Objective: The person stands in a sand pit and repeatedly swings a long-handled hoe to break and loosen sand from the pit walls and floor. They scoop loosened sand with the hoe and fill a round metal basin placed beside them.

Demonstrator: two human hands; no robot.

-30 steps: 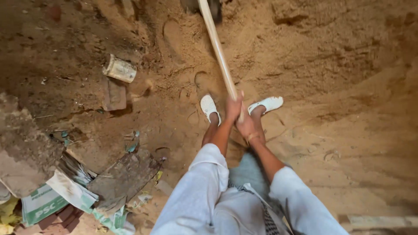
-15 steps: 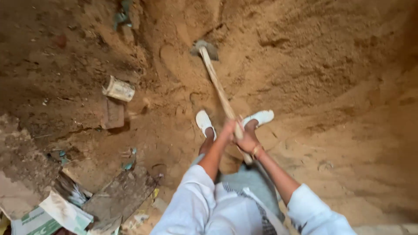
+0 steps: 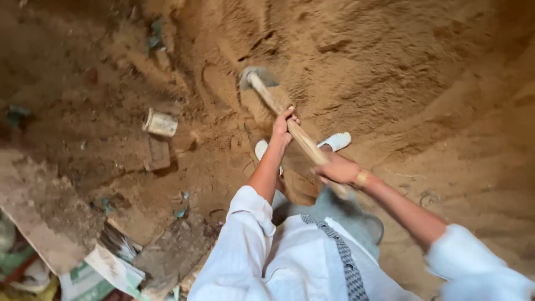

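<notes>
I look down at a wooden-handled hoe (image 3: 278, 108) whose metal blade (image 3: 253, 75) is dug into loose brown sand (image 3: 390, 67). My left hand (image 3: 283, 125) grips the handle further down toward the blade. My right hand (image 3: 337, 169), with a yellow band at the wrist, grips the handle nearer its end. Both arms are in white sleeves. My feet in white shoes (image 3: 334, 140) stand in the sand under the handle.
A crumpled tin can (image 3: 160, 124) and a brick (image 3: 157, 153) lie in the sand at left. Broken slabs (image 3: 44, 217), torn paper sacks (image 3: 106, 267) and rubble fill the lower left corner. The sand rises in a heap at the top and right.
The hoe has swung down from a raised position and its blade now sits in the sand. My left hand has slid forward along the handle, away from my right.
</notes>
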